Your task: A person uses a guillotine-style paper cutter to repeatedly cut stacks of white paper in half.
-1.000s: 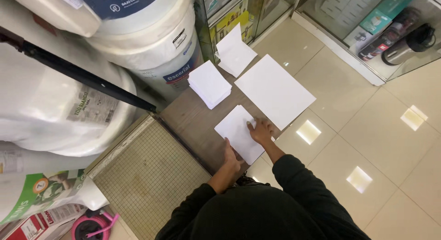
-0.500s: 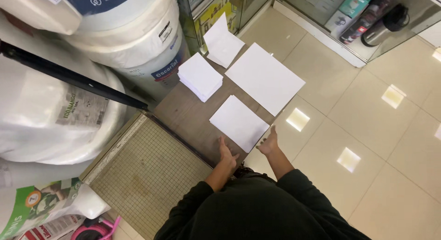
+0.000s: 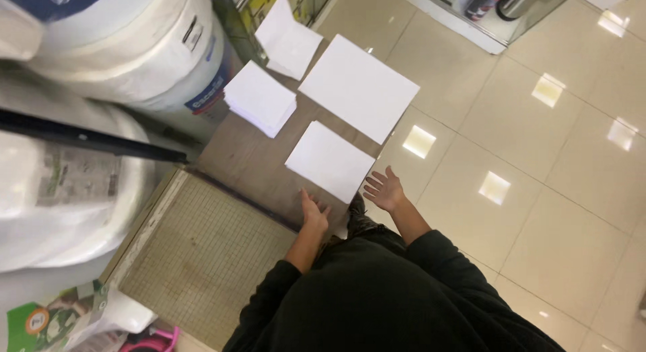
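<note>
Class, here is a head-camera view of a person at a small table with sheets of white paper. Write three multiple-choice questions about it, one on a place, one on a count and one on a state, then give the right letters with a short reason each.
1. Where does the largest sheet lie?
A. at the far right of the table, overhanging its edge
B. on the gridded cutting mat
C. under the left hand

2. How many separate lots of white paper are on the table?
A. two
B. four
C. six

3. What are the hands doing?
A. both grip a sheet
B. one holds scissors
C. both are open and hold nothing

Answers: 1 A, the largest sheet juts past the table edge over the floor tiles. 2 B, that sheet, the near sheet, the stack and the folded sheet. 3 C, the left hand and right hand show spread fingers, empty.
</note>
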